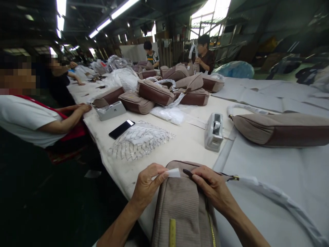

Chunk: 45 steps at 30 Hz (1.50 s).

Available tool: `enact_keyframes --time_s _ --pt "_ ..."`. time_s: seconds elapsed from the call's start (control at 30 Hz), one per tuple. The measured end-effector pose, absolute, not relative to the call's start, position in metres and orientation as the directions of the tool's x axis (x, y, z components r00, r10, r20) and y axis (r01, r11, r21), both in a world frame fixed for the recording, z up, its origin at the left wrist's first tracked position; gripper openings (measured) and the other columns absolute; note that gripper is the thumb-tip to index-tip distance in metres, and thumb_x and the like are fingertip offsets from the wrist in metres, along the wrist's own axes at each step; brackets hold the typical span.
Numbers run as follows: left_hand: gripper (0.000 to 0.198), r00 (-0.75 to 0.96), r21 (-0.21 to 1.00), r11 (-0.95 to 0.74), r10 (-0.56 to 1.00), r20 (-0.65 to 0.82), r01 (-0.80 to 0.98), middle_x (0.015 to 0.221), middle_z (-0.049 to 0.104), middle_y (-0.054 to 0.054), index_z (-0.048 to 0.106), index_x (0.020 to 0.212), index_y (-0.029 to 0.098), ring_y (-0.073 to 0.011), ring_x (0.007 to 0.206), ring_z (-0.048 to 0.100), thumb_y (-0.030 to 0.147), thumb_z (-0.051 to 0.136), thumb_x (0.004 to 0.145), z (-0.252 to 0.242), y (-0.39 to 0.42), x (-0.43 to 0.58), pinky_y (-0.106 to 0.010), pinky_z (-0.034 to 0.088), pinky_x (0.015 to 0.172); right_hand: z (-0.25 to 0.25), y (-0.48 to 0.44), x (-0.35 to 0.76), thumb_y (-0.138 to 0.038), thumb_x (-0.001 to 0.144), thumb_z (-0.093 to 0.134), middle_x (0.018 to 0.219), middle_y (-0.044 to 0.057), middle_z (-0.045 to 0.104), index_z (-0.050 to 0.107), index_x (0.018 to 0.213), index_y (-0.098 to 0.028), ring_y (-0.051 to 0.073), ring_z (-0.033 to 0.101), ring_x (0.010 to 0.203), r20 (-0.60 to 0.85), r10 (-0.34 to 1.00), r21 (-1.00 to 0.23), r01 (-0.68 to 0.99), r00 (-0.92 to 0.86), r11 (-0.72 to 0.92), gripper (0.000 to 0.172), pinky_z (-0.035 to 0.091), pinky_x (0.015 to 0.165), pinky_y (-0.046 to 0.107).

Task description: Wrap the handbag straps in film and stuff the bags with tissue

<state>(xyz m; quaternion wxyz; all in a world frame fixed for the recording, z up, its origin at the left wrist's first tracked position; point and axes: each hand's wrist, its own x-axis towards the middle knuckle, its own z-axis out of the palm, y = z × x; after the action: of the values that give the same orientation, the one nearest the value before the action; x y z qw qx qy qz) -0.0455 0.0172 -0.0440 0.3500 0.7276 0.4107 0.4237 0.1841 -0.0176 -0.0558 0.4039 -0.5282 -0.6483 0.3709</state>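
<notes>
A taupe ribbed handbag (pixel 180 212) lies at the near edge of the table, its zipper running down the right side. My left hand (pixel 147 185) pinches a small white slip of paper or tape (pixel 173 172) at the bag's top edge. Resting on the upper right of the bag, my right hand (pixel 212 187) has its fingers closed on a dark zipper pull (pixel 189 174). The bag's strap, wrapped in white foam (pixel 280 200), trails off to the right.
A grey tape dispenser (pixel 214 132) stands just beyond the bag. A netted plastic packet (pixel 140 139) and a black phone (pixel 121 129) lie to the left. Another bag (pixel 277 128) is at the right, with several piled farther back. Other people work along the table.
</notes>
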Motion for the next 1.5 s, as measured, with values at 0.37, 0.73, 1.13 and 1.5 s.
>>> enact_keyframes --time_s 0.37,0.73,1.13,1.5 --pt "0.012 0.392 0.699 -0.589 0.803 0.449 0.405 0.084 0.068 -0.005 0.072 0.091 0.020 -0.0164 0.083 0.062 0.023 0.063 0.084 -0.049 0.037 -0.041 -0.027 0.050 0.076 -0.052 -0.011 0.185 -0.033 0.092 0.048 0.079 0.002 0.059 0.064 0.080 -0.020 0.017 0.056 0.077 0.107 0.977 -0.910 0.378 -0.186 0.172 0.024 0.042 0.070 0.028" --pt "0.011 0.415 0.663 -0.643 0.761 0.498 0.382 0.085 0.069 -0.005 0.072 0.091 0.020 -0.0160 0.082 0.063 0.021 0.063 0.083 -0.050 0.045 -0.055 -0.027 0.052 0.074 -0.056 -0.009 0.186 -0.032 0.093 0.049 0.077 0.002 0.059 0.064 0.079 -0.019 0.016 0.055 0.075 0.129 0.977 -0.919 0.349 -0.172 0.183 0.024 0.041 0.068 0.027" --pt "0.012 0.486 0.531 -0.739 0.673 0.557 0.415 0.085 0.068 -0.005 0.070 0.093 0.019 -0.0151 0.080 0.062 0.020 0.064 0.083 -0.045 0.050 -0.041 -0.027 0.051 0.074 -0.057 -0.009 0.188 -0.032 0.093 0.050 0.077 0.001 0.059 0.065 0.080 -0.021 0.016 0.055 0.076 0.154 0.972 -0.922 0.327 -0.180 0.206 0.023 0.042 0.068 0.026" --pt "0.011 0.517 0.484 -0.775 0.632 0.577 0.407 0.084 0.069 -0.004 0.071 0.091 0.020 -0.0154 0.078 0.062 0.022 0.064 0.083 -0.040 0.048 -0.033 -0.027 0.050 0.072 -0.058 -0.008 0.187 -0.033 0.093 0.049 0.077 0.002 0.059 0.066 0.080 -0.020 0.016 0.055 0.075 0.145 0.972 -0.923 0.330 -0.185 0.200 0.026 0.042 0.067 0.026"
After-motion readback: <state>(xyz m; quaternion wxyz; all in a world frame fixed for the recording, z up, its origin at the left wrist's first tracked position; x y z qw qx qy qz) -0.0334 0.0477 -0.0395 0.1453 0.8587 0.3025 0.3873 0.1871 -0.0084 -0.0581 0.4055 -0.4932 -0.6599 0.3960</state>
